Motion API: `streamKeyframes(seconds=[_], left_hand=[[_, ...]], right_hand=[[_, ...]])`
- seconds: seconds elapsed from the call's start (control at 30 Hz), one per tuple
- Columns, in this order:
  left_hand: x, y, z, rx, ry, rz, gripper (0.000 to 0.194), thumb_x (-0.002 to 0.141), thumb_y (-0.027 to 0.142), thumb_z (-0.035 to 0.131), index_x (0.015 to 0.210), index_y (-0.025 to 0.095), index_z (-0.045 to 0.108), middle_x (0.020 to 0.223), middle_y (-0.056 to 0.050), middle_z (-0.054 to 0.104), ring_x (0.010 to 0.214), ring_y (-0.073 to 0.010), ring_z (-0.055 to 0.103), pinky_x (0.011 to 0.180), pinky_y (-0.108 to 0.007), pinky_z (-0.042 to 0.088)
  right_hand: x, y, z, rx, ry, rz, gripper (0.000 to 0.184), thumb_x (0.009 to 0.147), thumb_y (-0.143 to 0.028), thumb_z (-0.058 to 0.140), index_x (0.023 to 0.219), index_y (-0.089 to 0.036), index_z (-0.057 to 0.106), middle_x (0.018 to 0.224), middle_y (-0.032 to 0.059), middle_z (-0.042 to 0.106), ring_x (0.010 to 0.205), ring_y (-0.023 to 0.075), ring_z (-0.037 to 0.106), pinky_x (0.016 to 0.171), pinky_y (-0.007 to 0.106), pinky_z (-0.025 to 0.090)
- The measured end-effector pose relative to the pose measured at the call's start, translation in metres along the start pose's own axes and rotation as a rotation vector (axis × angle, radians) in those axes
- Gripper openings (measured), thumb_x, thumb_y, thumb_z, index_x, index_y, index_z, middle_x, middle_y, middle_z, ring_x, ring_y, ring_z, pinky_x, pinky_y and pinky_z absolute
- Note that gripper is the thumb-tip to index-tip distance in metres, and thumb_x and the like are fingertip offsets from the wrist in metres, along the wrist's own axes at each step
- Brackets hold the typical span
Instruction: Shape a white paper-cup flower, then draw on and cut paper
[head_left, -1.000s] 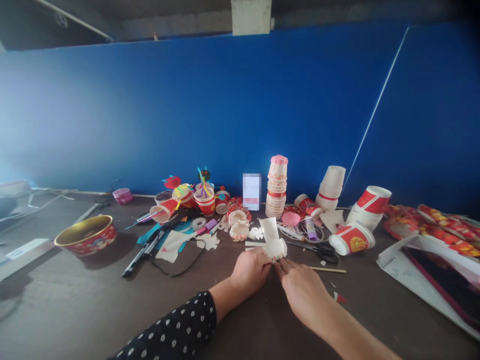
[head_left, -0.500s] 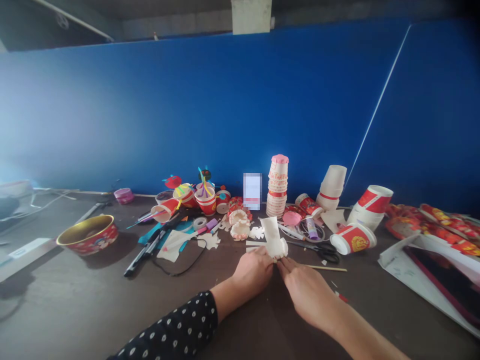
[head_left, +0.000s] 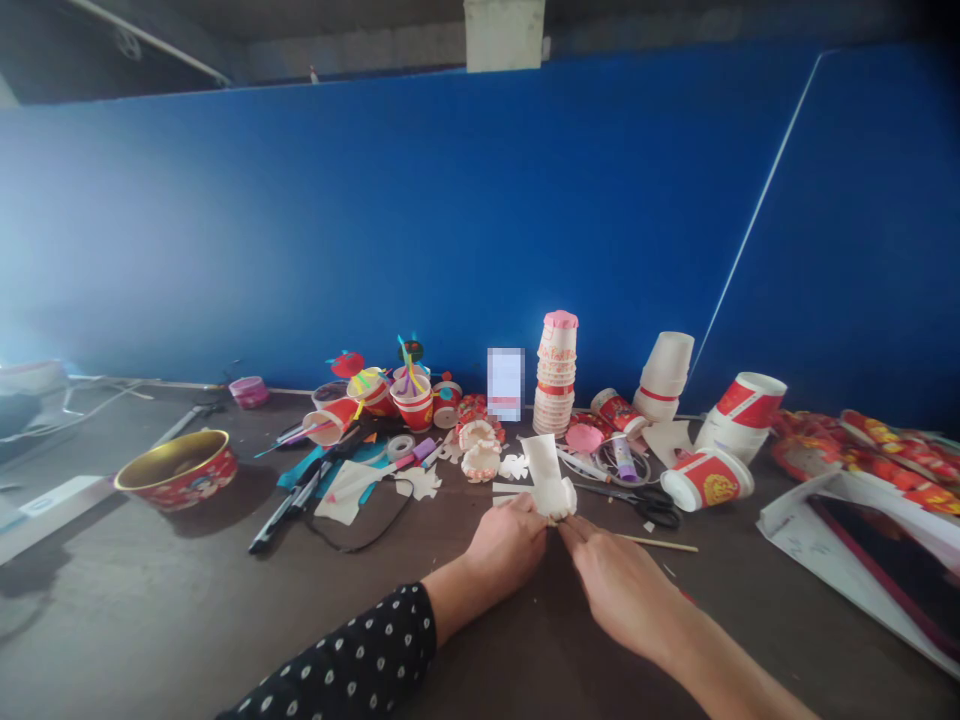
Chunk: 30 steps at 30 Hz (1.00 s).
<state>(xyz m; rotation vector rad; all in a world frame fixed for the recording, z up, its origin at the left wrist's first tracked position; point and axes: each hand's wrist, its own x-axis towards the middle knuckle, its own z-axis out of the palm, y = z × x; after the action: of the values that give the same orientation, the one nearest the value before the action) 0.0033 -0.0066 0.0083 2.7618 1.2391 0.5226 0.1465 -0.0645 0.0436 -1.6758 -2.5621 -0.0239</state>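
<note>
Both my hands meet at the lower edge of a white paper piece (head_left: pixel 543 468), whose upper flap stands up and whose right side curls. My left hand (head_left: pixel 508 542) has its fingers bent and pinched on that edge from the left. From the right, the fingers of my right hand (head_left: pixel 616 578) press together on the same edge; the fingertips are partly hidden. A thin wooden stick (head_left: pixel 660 544) lies just beyond my right hand. Black-handled scissors (head_left: pixel 654 504) rest behind it, and white paper strips (head_left: pixel 511 488) lie beyond my left hand.
A tall stack of paper cups (head_left: pixel 556 390) stands at the back, with a glue stick (head_left: pixel 623 457) and tipped red cups (head_left: pixel 709 479) to its right. Left are a red bowl (head_left: pixel 180 478), a black pen (head_left: pixel 289 508) and decorated cups (head_left: pixel 412 405). A tablet (head_left: pixel 892 565) lies far right.
My right hand has shifted very slightly and covers more of the red scrap beside it. Both hands stay on the white paper piece.
</note>
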Motion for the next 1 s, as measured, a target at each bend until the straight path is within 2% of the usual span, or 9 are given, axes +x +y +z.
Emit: streamKeyframes(seconds=[0.17,0.33,0.67,0.83,1.0], left_hand=[[0.0002,0.0009,-0.0009,0.022,-0.028,-0.005,0.022,0.081,0.017,0.037,0.087,0.017,0.059,0.086,-0.005,0.057,0.078,-0.0149,0.054,0.069,-0.024,0.045],[-0.0001,0.0016,-0.001,0.058,-0.073,-0.042,0.022,0.081,0.018,0.036,0.08,0.015,0.058,0.084,-0.006,0.055,0.071,-0.0142,0.053,0.065,-0.025,0.045],[0.0,0.0041,-0.0013,0.115,-0.111,-0.029,0.018,0.078,0.016,0.04,0.085,0.013,0.056,0.082,-0.007,0.052,0.072,-0.0161,0.052,0.065,-0.026,0.045],[0.0005,0.0035,-0.0036,0.038,-0.072,-0.076,0.023,0.084,0.021,0.035,0.086,0.015,0.058,0.084,-0.006,0.056,0.077,-0.0159,0.054,0.07,-0.026,0.045],[0.0034,0.0044,-0.0036,0.01,-0.052,-0.118,0.024,0.084,0.028,0.04,0.081,0.018,0.061,0.085,-0.004,0.057,0.077,-0.0146,0.054,0.067,-0.024,0.043]], right_hand=[[-0.0008,0.0025,-0.0018,0.008,-0.004,0.017,0.045,0.076,-0.001,0.032,0.115,-0.012,0.052,0.11,0.0138,0.057,0.1,0.0202,0.053,0.085,0.028,0.041],[0.0001,0.0033,0.0035,-0.039,0.017,0.039,0.04,0.077,-0.002,0.033,0.107,-0.013,0.057,0.106,0.0127,0.056,0.098,0.0191,0.05,0.086,0.028,0.037],[0.0029,0.0038,0.0051,-0.061,0.004,0.048,0.038,0.079,-0.006,0.032,0.108,-0.013,0.057,0.102,0.0119,0.057,0.096,0.0221,0.05,0.084,0.033,0.034],[0.0031,0.0034,0.0047,-0.065,0.021,0.057,0.038,0.08,-0.005,0.031,0.106,-0.014,0.058,0.101,0.0112,0.059,0.095,0.0206,0.051,0.083,0.032,0.034],[0.0041,0.0017,0.0038,-0.076,0.02,0.062,0.04,0.079,-0.004,0.031,0.107,-0.016,0.057,0.1,0.0111,0.06,0.094,0.0216,0.053,0.082,0.033,0.036]])
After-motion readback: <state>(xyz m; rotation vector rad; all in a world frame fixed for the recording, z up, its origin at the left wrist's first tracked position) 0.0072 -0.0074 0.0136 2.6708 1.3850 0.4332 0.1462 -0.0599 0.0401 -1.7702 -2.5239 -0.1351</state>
